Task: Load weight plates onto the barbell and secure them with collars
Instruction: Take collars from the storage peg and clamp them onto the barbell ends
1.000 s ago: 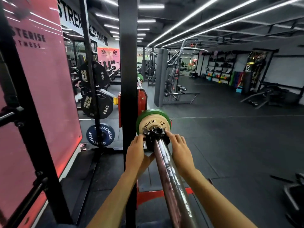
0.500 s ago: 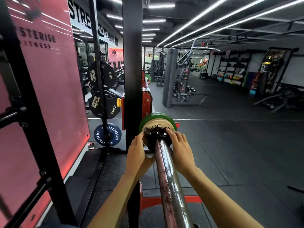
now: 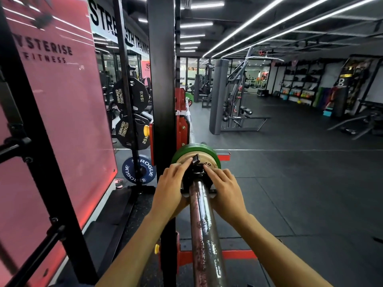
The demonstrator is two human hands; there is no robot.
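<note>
At the barbell point(image 3: 204, 228) sleeve, both hands point(image 3: 169, 188) gripping black collar point(image 3: 196, 171), its clamp seemingly open, plates point(image 3: 191, 149) half hidden

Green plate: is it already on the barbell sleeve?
Yes, the green plate sits on the barbell sleeve, with the black collar against it between both hands.

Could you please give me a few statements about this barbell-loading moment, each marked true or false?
1. A green plate sits on the barbell sleeve. True.
2. The black collar is against the plate, with its lever raised. True.
3. Only the left hand touches the collar. False: the right hand holds it too.
4. The blue Rogue plate is on the barbell. False: it sits low beside the rack upright.
5. The 15 kg plate hangs below the 25 kg plate. False: it hangs above.
</note>
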